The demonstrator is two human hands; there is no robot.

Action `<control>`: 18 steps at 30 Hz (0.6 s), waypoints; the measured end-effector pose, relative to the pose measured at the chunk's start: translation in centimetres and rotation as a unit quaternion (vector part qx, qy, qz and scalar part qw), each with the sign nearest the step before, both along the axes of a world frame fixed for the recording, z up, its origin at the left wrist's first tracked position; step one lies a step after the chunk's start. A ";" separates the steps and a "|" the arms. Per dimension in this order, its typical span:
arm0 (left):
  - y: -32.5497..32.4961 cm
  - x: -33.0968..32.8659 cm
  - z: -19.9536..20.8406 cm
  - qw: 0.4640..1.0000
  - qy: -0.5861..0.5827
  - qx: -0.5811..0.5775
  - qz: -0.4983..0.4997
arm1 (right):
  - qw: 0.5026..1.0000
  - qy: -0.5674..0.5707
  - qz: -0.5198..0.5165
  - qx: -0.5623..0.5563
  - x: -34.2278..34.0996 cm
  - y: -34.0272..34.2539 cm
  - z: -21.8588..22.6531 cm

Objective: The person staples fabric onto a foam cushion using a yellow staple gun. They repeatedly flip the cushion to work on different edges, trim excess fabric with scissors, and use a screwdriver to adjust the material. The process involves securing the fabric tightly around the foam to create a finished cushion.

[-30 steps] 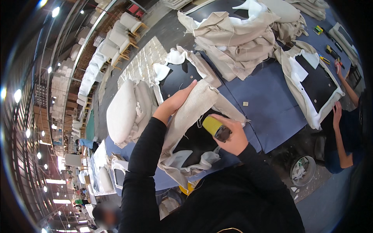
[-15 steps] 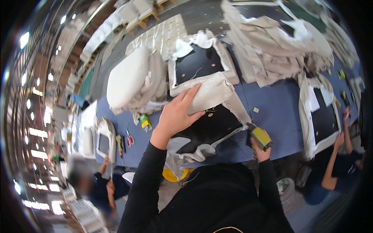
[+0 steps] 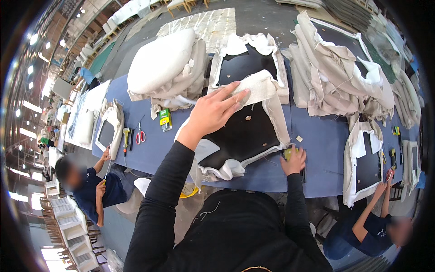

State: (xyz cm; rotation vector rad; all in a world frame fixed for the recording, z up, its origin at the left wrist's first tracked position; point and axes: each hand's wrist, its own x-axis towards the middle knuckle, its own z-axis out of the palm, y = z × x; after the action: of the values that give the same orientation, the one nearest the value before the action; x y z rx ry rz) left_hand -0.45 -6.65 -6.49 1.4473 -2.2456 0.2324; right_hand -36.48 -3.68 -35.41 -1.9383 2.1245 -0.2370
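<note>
A seat cushion with a black underside panel [image 3: 235, 136] lies upside down at the table's front edge, beige fabric and white padding around its rim. My left hand [image 3: 215, 111] rests at its far side, fingers stretched over a folded beige fabric flap [image 3: 258, 87]. Beside the cushion's right corner, low at the table, my right hand [image 3: 293, 161] is closed over a yellow and black staple gun [image 3: 287, 154]. Part of the gun is hidden under the palm.
Behind stand another upturned cushion [image 3: 247, 68], a stack of cushions [image 3: 161, 61] and a fabric-covered pile [image 3: 335, 72]. Red-handled scissors [image 3: 140, 135] and a green and yellow box [image 3: 165, 120] lie left. Co-workers sit at left [image 3: 104, 195] and right [image 3: 362, 235].
My right hand has brought the staple gun down beside the cushion corner, its fingers now over the tool's top. My left hand's fingers have flattened on the flap. The view has tilted.
</note>
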 end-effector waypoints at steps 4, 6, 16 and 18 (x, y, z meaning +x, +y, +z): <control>-0.6 -1.2 -0.6 0.998 0.015 -0.061 -0.022 | 0.823 -0.536 0.151 -0.111 6.6 -1.3 11.4; -0.7 -2.3 -0.8 0.998 0.009 -0.063 -0.004 | 0.740 -0.653 0.149 -0.063 9.7 -2.1 15.7; -1.1 -3.4 0.5 0.948 0.275 0.158 0.039 | 0.530 -0.845 0.019 0.070 14.5 -3.1 21.2; -1.2 -3.1 0.4 0.919 0.346 0.188 0.015 | 0.537 -0.840 0.015 0.073 14.8 -2.8 21.6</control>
State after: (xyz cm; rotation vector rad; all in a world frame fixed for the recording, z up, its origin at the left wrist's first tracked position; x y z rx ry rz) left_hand -3.52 -7.82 -6.13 1.4396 -1.7233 -0.6449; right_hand -21.66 -6.49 -13.78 -0.6410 0.6182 -1.2063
